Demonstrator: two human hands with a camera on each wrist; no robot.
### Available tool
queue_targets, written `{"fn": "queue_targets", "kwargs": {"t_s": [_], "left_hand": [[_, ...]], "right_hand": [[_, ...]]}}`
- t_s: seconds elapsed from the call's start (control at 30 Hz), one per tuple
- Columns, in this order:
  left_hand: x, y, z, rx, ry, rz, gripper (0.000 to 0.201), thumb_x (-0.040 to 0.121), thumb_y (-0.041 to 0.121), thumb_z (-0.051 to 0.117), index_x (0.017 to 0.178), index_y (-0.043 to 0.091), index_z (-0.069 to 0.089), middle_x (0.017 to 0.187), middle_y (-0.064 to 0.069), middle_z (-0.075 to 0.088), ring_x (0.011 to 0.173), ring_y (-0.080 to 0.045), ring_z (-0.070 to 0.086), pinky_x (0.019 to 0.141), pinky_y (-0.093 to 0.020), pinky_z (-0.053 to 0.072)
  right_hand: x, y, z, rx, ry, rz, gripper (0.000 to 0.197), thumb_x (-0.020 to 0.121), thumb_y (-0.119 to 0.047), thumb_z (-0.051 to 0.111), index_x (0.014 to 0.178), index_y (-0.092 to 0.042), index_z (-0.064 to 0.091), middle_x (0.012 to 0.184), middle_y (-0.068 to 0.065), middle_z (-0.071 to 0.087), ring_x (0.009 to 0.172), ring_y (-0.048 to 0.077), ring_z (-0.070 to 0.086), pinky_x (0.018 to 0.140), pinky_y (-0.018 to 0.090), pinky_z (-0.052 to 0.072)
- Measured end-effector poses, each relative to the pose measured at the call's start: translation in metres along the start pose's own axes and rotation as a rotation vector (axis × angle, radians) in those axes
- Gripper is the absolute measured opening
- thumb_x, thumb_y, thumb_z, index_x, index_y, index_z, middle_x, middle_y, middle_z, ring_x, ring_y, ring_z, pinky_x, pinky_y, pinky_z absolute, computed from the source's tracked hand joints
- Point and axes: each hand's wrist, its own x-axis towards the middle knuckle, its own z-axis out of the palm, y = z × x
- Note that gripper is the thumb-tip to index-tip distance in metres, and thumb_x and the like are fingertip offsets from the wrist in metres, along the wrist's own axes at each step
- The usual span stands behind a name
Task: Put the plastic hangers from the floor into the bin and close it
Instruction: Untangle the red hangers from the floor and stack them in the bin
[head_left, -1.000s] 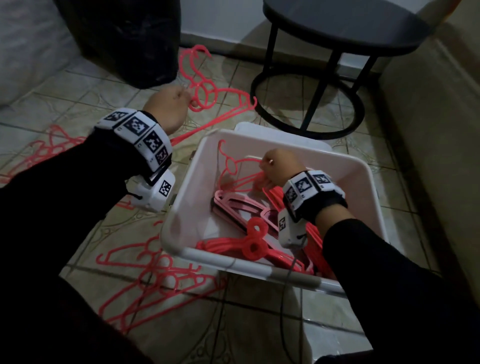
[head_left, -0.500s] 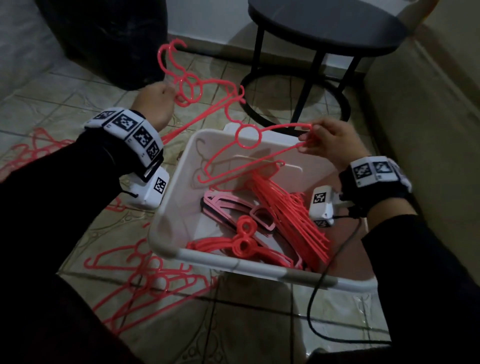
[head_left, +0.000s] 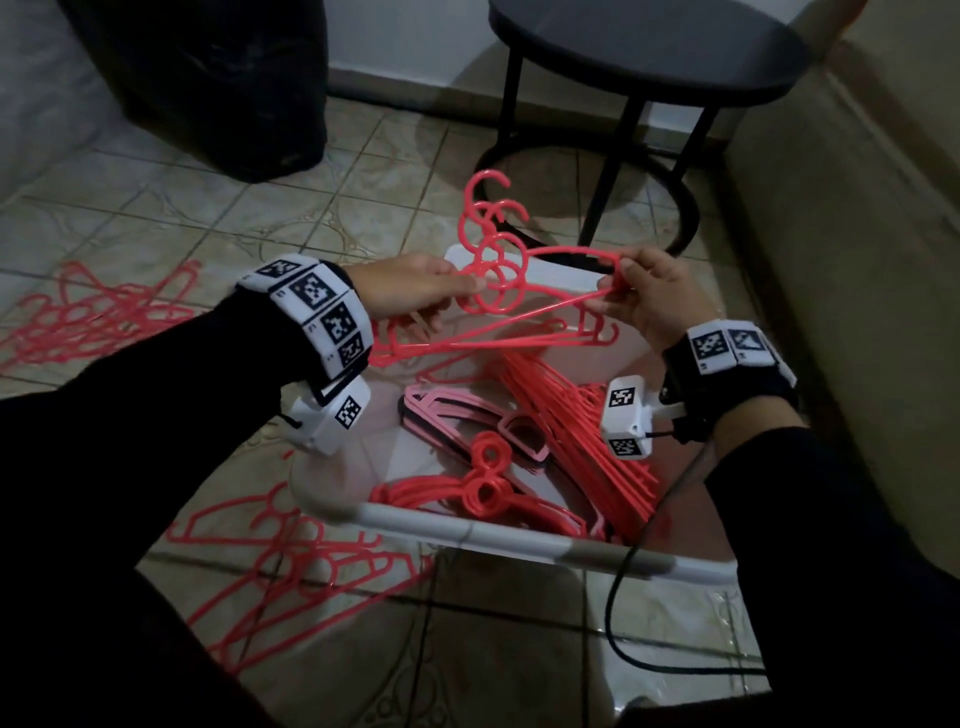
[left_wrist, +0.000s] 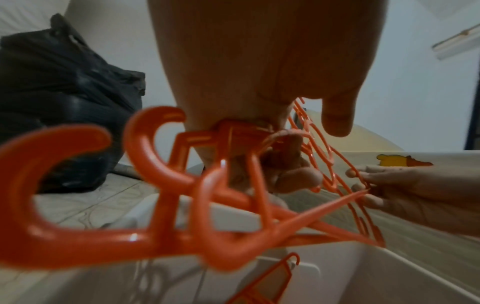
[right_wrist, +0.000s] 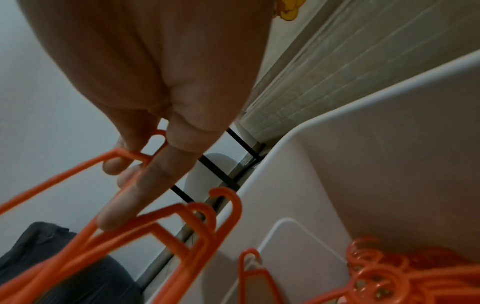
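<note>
A bunch of red plastic hangers hangs in the air over the far half of the white bin. My left hand pinches the bunch by its ring necks, hooks pointing up. My right hand pinches the shoulder ends. In the left wrist view the hooks fill the foreground under my left hand, with my right hand beyond. The right wrist view shows my fingers curled on the hanger ends. Inside the bin lie more red hangers and a few pink ones.
Loose red hangers lie on the tiled floor at the left and beside the bin's near-left corner. A black round side table stands behind the bin, a black bag at back left, beige upholstery on the right. A black cable trails over the bin's front rim.
My right hand rose out of the bin holding a hanger. My left hand carried its bunch from the floor side to above the bin, and both hands now hold the hangers together.
</note>
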Motion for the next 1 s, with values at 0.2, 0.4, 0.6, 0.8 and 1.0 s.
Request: {"fn": "queue_targets", "kwargs": {"t_s": [0.2, 0.4, 0.6, 0.8, 1.0], "left_hand": [[0.004, -0.003, -0.001, 0.075, 0.166, 0.062, 0.023, 0.098, 0.032, 0.048, 0.088, 0.017, 0.061, 0.072, -0.001, 0.049, 0.051, -0.012, 0.045, 0.046, -0.019, 0.038], [0.007, -0.009, -0.041, 0.090, 0.530, 0.029, 0.030, 0.095, 0.034, 0.049, 0.099, 0.010, 0.065, 0.064, 0.003, 0.044, 0.053, -0.011, 0.037, 0.050, -0.027, 0.027], [0.004, -0.022, -0.060, 0.087, 0.563, -0.001, 0.036, 0.093, 0.035, 0.051, 0.103, 0.004, 0.065, 0.075, -0.006, 0.047, 0.053, -0.014, 0.035, 0.052, -0.029, 0.027], [0.007, -0.025, -0.052, 0.124, 0.488, -0.030, 0.039, 0.094, 0.035, 0.051, 0.103, 0.000, 0.063, 0.070, 0.000, 0.045, 0.054, -0.012, 0.037, 0.050, -0.027, 0.028], [0.007, -0.021, -0.048, 0.092, 0.462, -0.023, 0.036, 0.094, 0.035, 0.052, 0.101, 0.002, 0.063, 0.079, -0.008, 0.048, 0.053, -0.012, 0.036, 0.049, -0.026, 0.027]], "right_hand": [[0.010, 0.016, 0.018, -0.171, 0.105, 0.022, 0.022, 0.097, 0.001, 0.037, 0.095, -0.006, 0.057, 0.073, 0.008, 0.055, 0.045, 0.013, 0.059, 0.047, 0.025, 0.055], [0.034, 0.044, 0.019, -1.053, 0.059, -0.079, 0.018, 0.084, -0.003, 0.057, 0.093, -0.012, 0.068, 0.096, 0.018, 0.069, 0.086, 0.034, 0.066, 0.079, 0.041, 0.054], [0.042, 0.077, 0.055, -1.723, -0.465, -0.213, 0.043, 0.093, -0.031, 0.039, 0.128, -0.011, 0.055, 0.122, 0.018, 0.055, 0.116, 0.035, 0.052, 0.094, 0.042, 0.045], [0.054, 0.093, 0.053, -2.009, -0.424, -0.323, 0.041, 0.099, -0.020, 0.036, 0.138, -0.013, 0.045, 0.136, 0.012, 0.047, 0.121, 0.030, 0.047, 0.091, 0.042, 0.045], [0.052, 0.095, 0.049, -1.992, -0.369, -0.324, 0.035, 0.096, -0.014, 0.039, 0.127, -0.010, 0.056, 0.124, 0.013, 0.056, 0.114, 0.031, 0.053, 0.086, 0.041, 0.047]]}}
